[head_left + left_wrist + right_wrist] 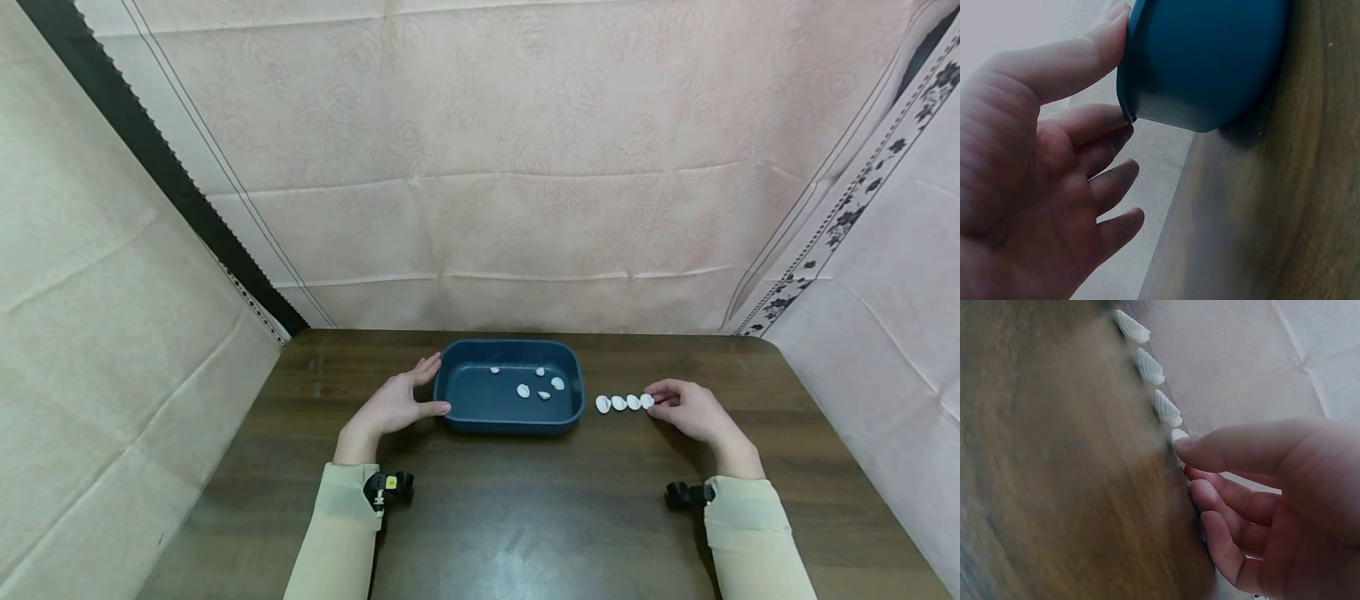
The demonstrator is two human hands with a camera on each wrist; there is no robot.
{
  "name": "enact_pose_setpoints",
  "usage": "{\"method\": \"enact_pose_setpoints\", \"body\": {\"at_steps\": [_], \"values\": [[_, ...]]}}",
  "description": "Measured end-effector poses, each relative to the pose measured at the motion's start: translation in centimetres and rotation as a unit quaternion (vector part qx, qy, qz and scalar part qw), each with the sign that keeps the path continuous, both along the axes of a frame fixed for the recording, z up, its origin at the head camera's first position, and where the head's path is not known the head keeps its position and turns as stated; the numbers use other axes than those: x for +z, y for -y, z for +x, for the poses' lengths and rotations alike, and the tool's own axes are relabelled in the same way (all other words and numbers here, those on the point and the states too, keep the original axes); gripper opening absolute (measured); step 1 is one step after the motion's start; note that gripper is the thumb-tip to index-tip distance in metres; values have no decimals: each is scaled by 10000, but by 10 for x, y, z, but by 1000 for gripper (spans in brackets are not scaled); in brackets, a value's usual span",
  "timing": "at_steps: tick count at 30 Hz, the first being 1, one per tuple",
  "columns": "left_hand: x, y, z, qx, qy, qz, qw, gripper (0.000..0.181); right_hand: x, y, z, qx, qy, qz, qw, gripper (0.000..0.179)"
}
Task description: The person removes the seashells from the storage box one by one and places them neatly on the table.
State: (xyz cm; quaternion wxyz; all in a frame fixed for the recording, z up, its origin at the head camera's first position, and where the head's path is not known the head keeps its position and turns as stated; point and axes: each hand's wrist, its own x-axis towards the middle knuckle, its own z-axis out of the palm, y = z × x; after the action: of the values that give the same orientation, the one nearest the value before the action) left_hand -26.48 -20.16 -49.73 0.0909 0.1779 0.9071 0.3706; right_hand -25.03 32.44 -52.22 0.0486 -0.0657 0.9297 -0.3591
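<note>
A dark blue rectangular tray [480,410] sits on the table with several small white seashells [523,391] scattered inside. My left hand [393,403] is at the tray's left end, its thumb and fingertips touching the rim; in the left wrist view the other fingers spread loosely below the tray. To the tray's right, white ribbed shells stand side by side in a short row, beginning with one shell [603,404] nearest the tray. At the row's right end my right hand [693,408] pinches a seashell [1179,434], partly hidden behind the thumb.
The brown wooden table [510,500] has rounded far corners. Pale patterned cloth [525,208] hangs behind it and along both sides. A black wrist camera is strapped over each light sleeve.
</note>
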Motion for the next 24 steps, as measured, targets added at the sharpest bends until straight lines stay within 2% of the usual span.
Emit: {"method": "enact_pose_setpoints", "body": {"at_steps": [24], "values": [[2,-2,1,47,27,-13,10000,90,1,-2,0,-15,-2,3,10000,31]]}}
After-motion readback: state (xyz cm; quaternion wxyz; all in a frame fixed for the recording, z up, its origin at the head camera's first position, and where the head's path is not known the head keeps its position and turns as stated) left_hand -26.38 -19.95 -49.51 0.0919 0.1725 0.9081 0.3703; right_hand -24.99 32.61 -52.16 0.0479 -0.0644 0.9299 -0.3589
